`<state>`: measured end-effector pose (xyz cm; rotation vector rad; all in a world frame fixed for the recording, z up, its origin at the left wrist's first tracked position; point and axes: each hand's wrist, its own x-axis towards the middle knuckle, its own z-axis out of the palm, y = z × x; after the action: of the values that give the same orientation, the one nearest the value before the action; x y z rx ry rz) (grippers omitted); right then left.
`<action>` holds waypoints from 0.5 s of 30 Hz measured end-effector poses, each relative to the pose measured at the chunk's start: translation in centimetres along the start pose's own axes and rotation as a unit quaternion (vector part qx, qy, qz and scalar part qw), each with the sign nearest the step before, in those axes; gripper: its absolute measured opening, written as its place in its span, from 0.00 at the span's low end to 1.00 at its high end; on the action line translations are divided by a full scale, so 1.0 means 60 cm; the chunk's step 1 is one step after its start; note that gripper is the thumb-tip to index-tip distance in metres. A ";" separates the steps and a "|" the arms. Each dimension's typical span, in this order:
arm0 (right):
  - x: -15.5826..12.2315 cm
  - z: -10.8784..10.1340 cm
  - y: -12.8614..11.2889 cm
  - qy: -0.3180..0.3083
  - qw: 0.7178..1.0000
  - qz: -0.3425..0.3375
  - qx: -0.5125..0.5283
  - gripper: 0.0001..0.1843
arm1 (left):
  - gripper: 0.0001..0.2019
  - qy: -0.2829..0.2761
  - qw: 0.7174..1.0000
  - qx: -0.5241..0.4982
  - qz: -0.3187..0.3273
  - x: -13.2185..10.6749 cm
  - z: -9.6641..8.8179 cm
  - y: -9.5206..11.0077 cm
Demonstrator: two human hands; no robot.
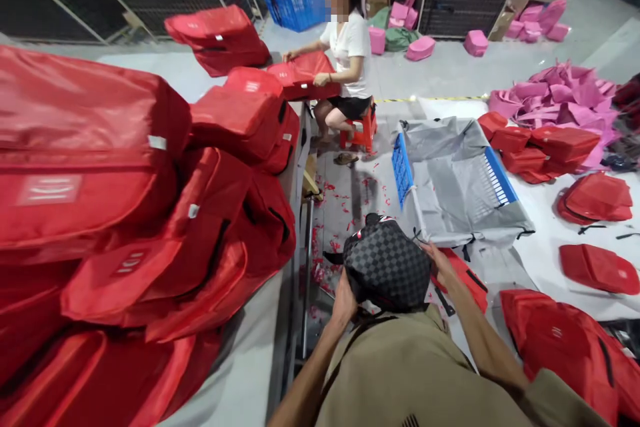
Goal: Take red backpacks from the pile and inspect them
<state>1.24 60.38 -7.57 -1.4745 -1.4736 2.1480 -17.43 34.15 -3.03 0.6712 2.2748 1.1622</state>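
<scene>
My left hand (344, 299) grips the left side of a black-and-grey checkered pouch (387, 265) held in front of my chest. My right hand (443, 265) holds its right edge, fingers on the fabric. A dark strap runs from the pouch across my khaki shirt. Below the pouch and partly hidden by my right forearm lies a red bag (463, 277) on the white floor sheet.
A tall pile of red bags (125, 213) fills the table at left. A blue basket lined with grey fabric (455, 177) stands ahead. Another person (347, 60) sits on a red stool handling a red bag. More red bags (575, 347) lie at right, pink ones (560, 97) farther back.
</scene>
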 end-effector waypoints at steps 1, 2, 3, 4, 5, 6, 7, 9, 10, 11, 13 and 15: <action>0.003 0.005 -0.021 -0.040 0.999 -0.008 0.034 0.40 | 0.44 0.000 1.000 0.000 0.014 0.004 0.003 -0.019; 0.004 0.012 -0.040 -0.072 0.996 -0.042 0.033 0.41 | 0.42 0.004 1.000 0.009 0.026 0.009 0.003 -0.028; 0.003 0.020 -0.053 -0.095 0.991 -0.097 -0.006 0.42 | 0.41 0.010 0.999 0.018 0.034 0.013 0.000 -0.029; 0.001 0.029 -0.060 -0.104 0.979 -0.157 -0.077 0.42 | 0.41 0.015 0.999 0.026 0.037 0.017 -0.005 -0.022; -0.002 0.039 -0.061 -0.094 0.961 -0.199 -0.169 0.41 | 0.41 0.021 0.999 0.036 0.030 0.020 -0.009 -0.011; -0.005 0.049 -0.056 -0.065 0.936 -0.220 -0.269 0.39 | 0.42 0.028 0.999 0.040 0.020 0.021 -0.014 0.001; -0.006 0.059 -0.045 -0.019 0.909 -0.216 -0.357 0.35 | 0.43 0.033 0.999 0.038 0.010 0.019 -0.017 0.012; -0.004 0.077 -0.012 0.064 0.864 -0.180 -0.466 0.28 | 0.45 0.025 1.000 0.016 -0.004 0.008 -0.016 0.022; 0.000 0.085 0.008 0.090 0.851 -0.170 -0.489 0.27 | 0.47 0.015 1.000 0.001 -0.007 0.000 -0.012 0.021; 0.005 0.090 0.027 0.099 0.849 -0.165 -0.493 0.26 | 0.50 0.003 1.000 -0.014 -0.006 -0.009 -0.006 0.015; 0.018 0.097 0.058 0.087 0.864 -0.167 -0.466 0.24 | 0.55 -0.008 0.999 -0.040 -0.011 -0.025 0.009 -0.005; 0.030 0.102 0.074 0.075 0.882 -0.179 -0.430 0.25 | 0.60 -0.009 0.997 -0.074 -0.028 -0.033 0.023 -0.024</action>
<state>-2.72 55.32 -11.94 -1.3366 -2.5545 1.1468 -15.38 33.01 -4.51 0.5546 2.1543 1.2766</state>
